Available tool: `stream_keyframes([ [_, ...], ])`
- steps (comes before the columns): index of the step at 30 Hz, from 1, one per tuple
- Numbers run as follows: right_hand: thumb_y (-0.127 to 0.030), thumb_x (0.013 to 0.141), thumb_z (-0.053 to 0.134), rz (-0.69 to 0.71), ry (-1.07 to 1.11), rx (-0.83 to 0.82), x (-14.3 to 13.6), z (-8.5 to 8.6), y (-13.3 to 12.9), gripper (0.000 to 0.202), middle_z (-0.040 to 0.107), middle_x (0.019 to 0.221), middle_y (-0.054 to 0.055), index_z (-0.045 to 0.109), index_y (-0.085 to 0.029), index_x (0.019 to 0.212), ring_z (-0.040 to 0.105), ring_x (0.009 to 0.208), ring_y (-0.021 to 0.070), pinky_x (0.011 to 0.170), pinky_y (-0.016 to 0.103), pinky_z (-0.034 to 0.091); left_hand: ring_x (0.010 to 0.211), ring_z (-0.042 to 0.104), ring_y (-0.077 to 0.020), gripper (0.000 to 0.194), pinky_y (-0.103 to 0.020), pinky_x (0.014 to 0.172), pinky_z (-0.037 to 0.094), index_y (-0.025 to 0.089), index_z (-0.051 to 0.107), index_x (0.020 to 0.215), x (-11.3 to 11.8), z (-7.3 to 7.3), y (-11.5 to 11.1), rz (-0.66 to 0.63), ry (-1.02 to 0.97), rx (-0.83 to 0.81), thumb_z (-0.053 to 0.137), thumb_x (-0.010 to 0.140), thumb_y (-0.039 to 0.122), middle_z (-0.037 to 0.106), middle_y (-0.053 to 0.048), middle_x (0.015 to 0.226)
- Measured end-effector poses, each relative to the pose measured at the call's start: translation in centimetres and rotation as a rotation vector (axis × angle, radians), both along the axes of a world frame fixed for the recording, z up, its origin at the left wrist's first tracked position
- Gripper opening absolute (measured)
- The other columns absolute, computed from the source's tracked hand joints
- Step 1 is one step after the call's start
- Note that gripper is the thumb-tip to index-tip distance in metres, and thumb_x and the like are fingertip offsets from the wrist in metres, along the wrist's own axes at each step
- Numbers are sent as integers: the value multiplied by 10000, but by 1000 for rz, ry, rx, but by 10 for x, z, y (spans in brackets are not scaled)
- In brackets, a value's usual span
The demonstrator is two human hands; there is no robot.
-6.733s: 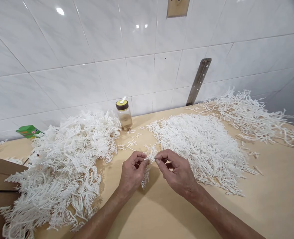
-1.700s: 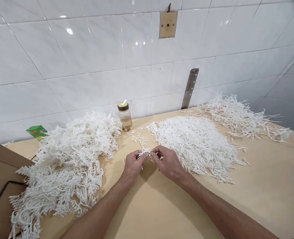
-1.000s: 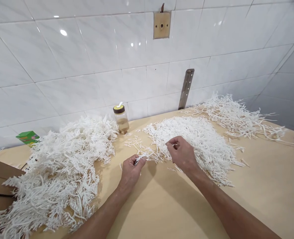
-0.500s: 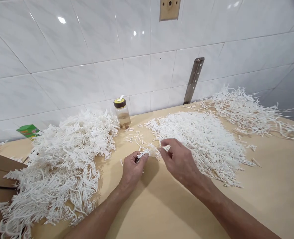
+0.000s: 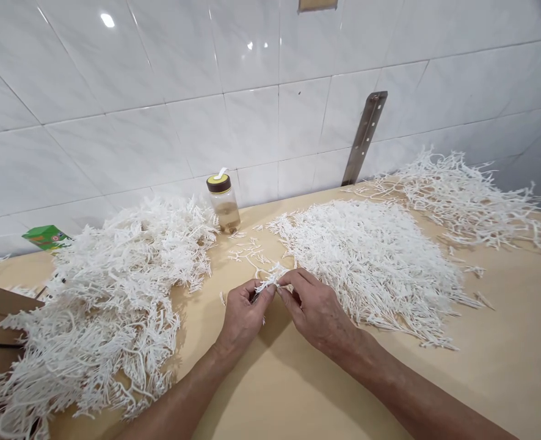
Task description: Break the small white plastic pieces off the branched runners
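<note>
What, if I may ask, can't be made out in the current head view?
All in the head view:
- White sprig: its lower part, hidden by the fingers of the left hand.
- Right hand: whether its fingertips grip a strand; too small to tell.
- Green packet: its lower right, behind the left white pile; its print is too small.
- Wall plate: cut off by the top edge.

The frame's top edge cuts off the wall plate [image 5: 317, 5], while the left hand [image 5: 244, 315] partly hides the white sprig [image 5: 274, 274].
</note>
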State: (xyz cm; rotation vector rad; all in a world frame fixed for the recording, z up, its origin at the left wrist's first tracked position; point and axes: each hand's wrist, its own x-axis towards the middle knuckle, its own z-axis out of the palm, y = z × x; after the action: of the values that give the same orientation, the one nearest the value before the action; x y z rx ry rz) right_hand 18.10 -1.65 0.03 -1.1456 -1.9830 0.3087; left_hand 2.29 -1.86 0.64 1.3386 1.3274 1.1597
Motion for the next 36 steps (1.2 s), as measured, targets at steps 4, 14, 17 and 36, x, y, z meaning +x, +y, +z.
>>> stream_keyframes([
  [4, -168, 967, 449, 5, 16, -9, 0, -1, 1, 136, 617, 882, 52, 575, -185, 918, 578, 663, 144, 619, 277, 448, 546, 337, -98, 384, -227, 510, 279, 152, 626, 682, 0, -3, 1, -16, -8, -12, 680, 751, 527, 410, 41, 562],
  [14, -164, 913, 467, 2, 127, -88, -9, -5, 1, 152, 559, 716, 10, 562, -193, 798, 504, 584, 128, 561, 251, 397, 555, 359, -96, 367, -224, 516, 303, 148, 639, 665, -1, 0, 3, 62, -31, -53, 711, 729, 502, 477, 30, 575],
  [17, -184, 910, 468, 27, 165, -93, -12, -6, 0, 157, 583, 734, 20, 578, -194, 798, 519, 597, 130, 572, 256, 412, 557, 378, -96, 349, -221, 531, 325, 147, 632, 650, 0, 1, 3, 97, -60, -91, 733, 708, 476, 498, 27, 575],
  [36, -310, 807, 544, -406, 192, -175, 31, 16, 20, 185, 593, 555, 13, 548, -209, 651, 520, 462, 141, 451, 255, 399, 600, 458, -121, 280, -240, 590, 367, 158, 689, 722, -2, 7, -4, -23, 51, 119, 684, 786, 430, 558, -3, 644],
])
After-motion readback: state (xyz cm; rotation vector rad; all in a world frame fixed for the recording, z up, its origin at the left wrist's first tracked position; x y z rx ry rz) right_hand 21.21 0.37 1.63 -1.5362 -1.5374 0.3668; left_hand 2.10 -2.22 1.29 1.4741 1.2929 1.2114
